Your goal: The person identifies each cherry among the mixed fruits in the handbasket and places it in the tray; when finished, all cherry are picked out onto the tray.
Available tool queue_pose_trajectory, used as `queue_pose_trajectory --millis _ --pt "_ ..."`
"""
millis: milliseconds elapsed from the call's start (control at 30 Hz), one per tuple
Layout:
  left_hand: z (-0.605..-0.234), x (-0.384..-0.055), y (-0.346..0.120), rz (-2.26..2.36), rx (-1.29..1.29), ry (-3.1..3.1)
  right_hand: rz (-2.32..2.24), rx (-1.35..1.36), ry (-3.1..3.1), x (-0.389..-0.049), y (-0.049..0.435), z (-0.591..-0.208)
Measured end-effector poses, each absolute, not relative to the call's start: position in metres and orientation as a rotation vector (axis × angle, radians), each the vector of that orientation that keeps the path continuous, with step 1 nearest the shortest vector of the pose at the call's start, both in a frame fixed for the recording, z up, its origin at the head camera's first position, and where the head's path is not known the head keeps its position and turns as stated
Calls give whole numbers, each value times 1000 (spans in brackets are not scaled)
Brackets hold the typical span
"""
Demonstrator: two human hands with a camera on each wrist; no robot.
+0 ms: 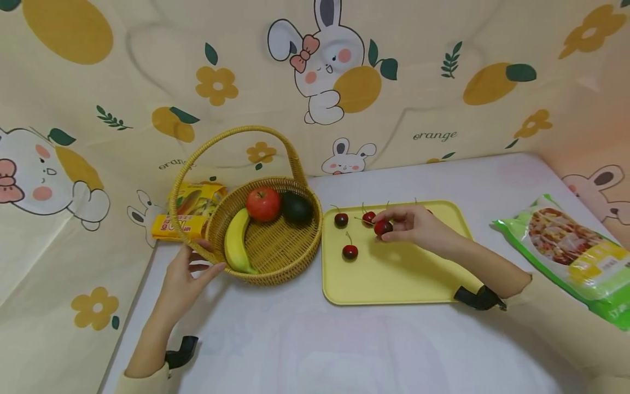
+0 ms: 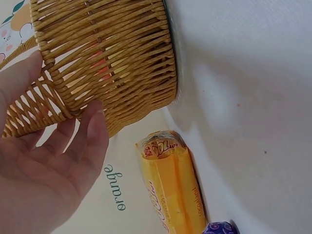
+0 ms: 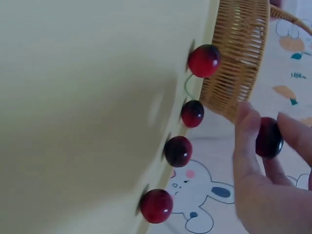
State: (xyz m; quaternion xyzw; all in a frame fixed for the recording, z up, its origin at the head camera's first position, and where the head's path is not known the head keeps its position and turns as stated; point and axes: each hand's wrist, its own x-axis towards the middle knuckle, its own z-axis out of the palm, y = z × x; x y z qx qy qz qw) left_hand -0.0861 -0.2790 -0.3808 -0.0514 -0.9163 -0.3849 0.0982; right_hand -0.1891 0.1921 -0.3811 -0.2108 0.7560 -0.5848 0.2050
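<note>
My right hand point(image 1: 418, 225) pinches a dark red cherry point(image 1: 383, 227) between thumb and fingers above a yellow tray point(image 1: 394, 282). In the right wrist view the held cherry point(image 3: 269, 137) is raised off the tray. Several more stemmed cherries lie on the tray, among them one near its left side point(image 1: 350, 252); some are partly behind the hand. At the left, my left hand point(image 1: 179, 282) grips the rim of a wicker basket point(image 1: 307, 260) near the handle's base, thumb and fingers on either side. Inside are a banana point(image 1: 237, 241), a red apple point(image 1: 263, 204) and a dark green avocado point(image 1: 297, 208).
Yellow snack packages point(image 1: 180, 227) stand behind the basket's left side. A green and white food bag point(image 1: 571, 246) lies right of the tray. Behind the white table rises a cloth backdrop point(image 1: 413, 104) printed with rabbits and oranges. The basket's tall handle point(image 1: 246, 129) arches above it.
</note>
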Motion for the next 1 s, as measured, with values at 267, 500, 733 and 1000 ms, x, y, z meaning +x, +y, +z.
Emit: queue_pose_trajectory --millis 267,500,733,1000 --pt "-381 -85 -276 -1151 -155 -2693 -1407 -735 2238 -188 195 -391" --pt "-386 -87 -278 -1172 -178 -2653 -1329 -818 2310 -188 195 -392" --pt "-397 -84 -276 -1237 -151 -2541 -1229 -867 2324 -190 198 -395" --pt "-401 -80 -273 -1254 -103 -2510 -1132 -919 2357 -188 198 -395"
